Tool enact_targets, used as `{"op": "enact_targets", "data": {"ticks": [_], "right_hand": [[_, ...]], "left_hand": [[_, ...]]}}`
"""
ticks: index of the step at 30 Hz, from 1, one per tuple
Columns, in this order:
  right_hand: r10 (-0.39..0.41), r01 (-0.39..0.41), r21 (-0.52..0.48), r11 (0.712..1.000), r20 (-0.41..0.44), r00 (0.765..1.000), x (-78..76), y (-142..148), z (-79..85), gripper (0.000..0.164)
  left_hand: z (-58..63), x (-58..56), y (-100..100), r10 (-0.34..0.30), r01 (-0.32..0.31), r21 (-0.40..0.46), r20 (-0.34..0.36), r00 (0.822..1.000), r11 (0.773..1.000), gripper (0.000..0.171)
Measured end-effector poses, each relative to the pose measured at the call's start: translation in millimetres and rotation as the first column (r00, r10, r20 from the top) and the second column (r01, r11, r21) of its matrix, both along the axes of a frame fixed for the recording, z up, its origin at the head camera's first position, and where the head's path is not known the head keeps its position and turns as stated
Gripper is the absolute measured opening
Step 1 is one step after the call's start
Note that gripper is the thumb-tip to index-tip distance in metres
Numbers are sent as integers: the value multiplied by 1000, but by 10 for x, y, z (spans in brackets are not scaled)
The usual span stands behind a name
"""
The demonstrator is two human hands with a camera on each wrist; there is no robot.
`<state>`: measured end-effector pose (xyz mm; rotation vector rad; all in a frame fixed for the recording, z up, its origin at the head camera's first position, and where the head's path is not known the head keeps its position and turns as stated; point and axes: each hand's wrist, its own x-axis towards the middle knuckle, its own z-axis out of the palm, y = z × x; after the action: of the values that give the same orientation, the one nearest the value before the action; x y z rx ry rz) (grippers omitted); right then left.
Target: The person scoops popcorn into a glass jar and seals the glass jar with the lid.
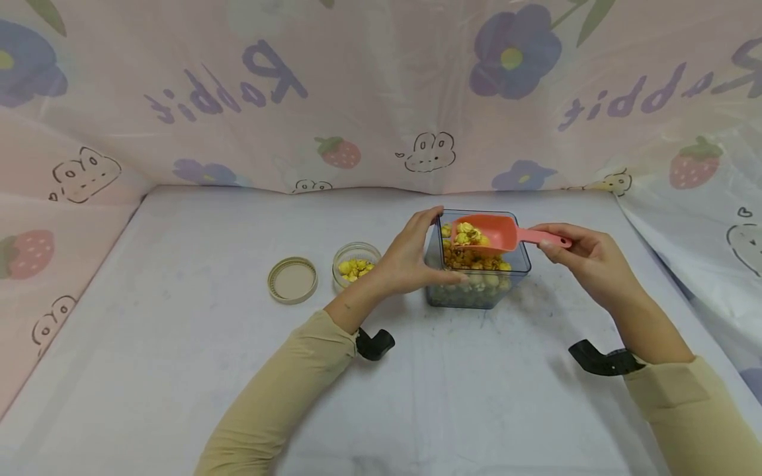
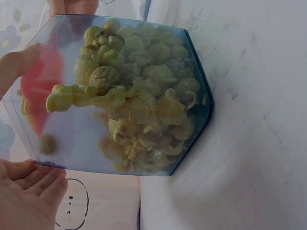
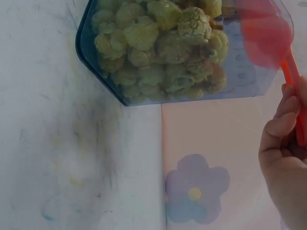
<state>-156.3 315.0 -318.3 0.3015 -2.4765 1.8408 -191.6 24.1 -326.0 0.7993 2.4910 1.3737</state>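
Note:
A clear bluish plastic box (image 1: pixel 458 299) partly filled with yellow-brown popcorn (image 1: pixel 485 263) stands on the white tabletop. My left hand (image 1: pixel 407 258) grips the box from its left side, thumb across the front wall and fingers at the far corner. In my right hand (image 1: pixel 595 268) is the handle of a coral-red scoop (image 1: pixel 503 233), pinched between thumb and fingers. The scoop's bowl lies level within the box mouth, carrying several popcorn pieces (image 1: pixel 469 234). Through the box wall, the left wrist view shows the red scoop (image 2: pixel 45 81) above the heaped popcorn (image 2: pixel 144 96).
Left of the box, partly behind my left wrist, stands a round clear jar (image 1: pixel 356 249) with some yellow popcorn in it. Beside it lies a round lid (image 1: pixel 292 280) with a pale gold rim. A printed curtain (image 1: pixel 381 86) encloses the back and sides of the table.

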Motion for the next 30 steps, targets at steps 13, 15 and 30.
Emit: {"op": "enact_targets", "data": {"ticks": [13,15,30], "right_hand": [[82,-91,-206,974,-52,995,15,-30,40,29],[79,-87,-190,978,-52,996,18,-40,51,27],[110,-121,-97,988,-112,988,-39,-244,165,27]], "left_hand": [[2,21,-32,2,-2,-23,11,1000,1000,109],[-6,26,-45,-3,3,-32,6,1000,999,111],[-54,63,-428,90,-92,-31,-54,994,995,108]]}}
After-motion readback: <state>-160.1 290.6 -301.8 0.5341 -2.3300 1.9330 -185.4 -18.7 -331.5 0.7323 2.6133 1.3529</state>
